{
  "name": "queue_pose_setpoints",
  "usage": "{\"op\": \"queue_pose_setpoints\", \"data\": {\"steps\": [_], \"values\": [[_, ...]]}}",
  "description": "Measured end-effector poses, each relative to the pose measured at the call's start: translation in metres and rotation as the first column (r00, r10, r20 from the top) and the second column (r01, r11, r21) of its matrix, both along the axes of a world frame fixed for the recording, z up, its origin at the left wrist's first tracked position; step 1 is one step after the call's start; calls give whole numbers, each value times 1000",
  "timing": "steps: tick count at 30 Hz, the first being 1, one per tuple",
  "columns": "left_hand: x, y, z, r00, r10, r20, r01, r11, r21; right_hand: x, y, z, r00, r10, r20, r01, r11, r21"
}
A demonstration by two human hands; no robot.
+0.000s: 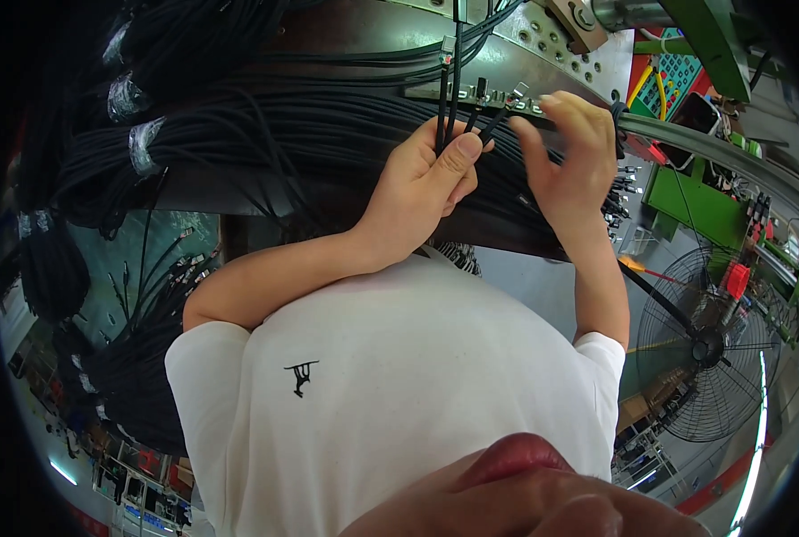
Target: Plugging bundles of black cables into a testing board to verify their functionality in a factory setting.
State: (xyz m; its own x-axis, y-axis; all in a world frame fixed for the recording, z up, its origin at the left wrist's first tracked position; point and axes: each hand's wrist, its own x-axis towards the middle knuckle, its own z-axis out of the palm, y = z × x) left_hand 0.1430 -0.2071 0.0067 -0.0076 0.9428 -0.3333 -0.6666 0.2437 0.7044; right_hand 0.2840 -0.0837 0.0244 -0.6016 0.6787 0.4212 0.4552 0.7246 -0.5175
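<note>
My left hand [435, 174] is closed round several black cables [450, 107], which fan out above its thumb. Metal connectors tip these cables; one connector [448, 49] stands higher than the others, and another silver connector [518, 92] leans to the right. Beside that leaning end is my right hand [574, 152], slightly smeared, with thumb and fingers apart and nothing visible between them. Under both hands, a thick bundle of black cables [328, 125] runs across the dark bench.
Clear wrap [145, 148] binds cable bundles at the left. A metal plate with holes [543, 40] and green machine parts [717, 45] are at the upper right. A metal rail [713, 139] runs along the right, above a caged fan [705, 345]. More cables [140, 376] hang lower left.
</note>
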Motion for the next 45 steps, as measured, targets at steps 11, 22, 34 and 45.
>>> {"op": "queue_pose_setpoints", "data": {"steps": [11, 22, 34, 45], "values": [[-23, -3, 11, 976, 185, -114, -167, 974, 154, -24, 32, -17, 887, 457, 69, -462, 869, 181], [-22, 1, 5, 998, 9, 66, -11, 999, 36, -29, 29, -12, 798, 514, 314, -590, 773, 233], [-19, 1, 4, 998, -42, 45, 39, 997, 68, -36, 22, -7, 778, 456, 432, -593, 760, 265], [-31, -3, 29, 874, 219, -434, -91, 951, 296, -10, 30, -15, 976, 210, -60, -195, 962, 190]]}}
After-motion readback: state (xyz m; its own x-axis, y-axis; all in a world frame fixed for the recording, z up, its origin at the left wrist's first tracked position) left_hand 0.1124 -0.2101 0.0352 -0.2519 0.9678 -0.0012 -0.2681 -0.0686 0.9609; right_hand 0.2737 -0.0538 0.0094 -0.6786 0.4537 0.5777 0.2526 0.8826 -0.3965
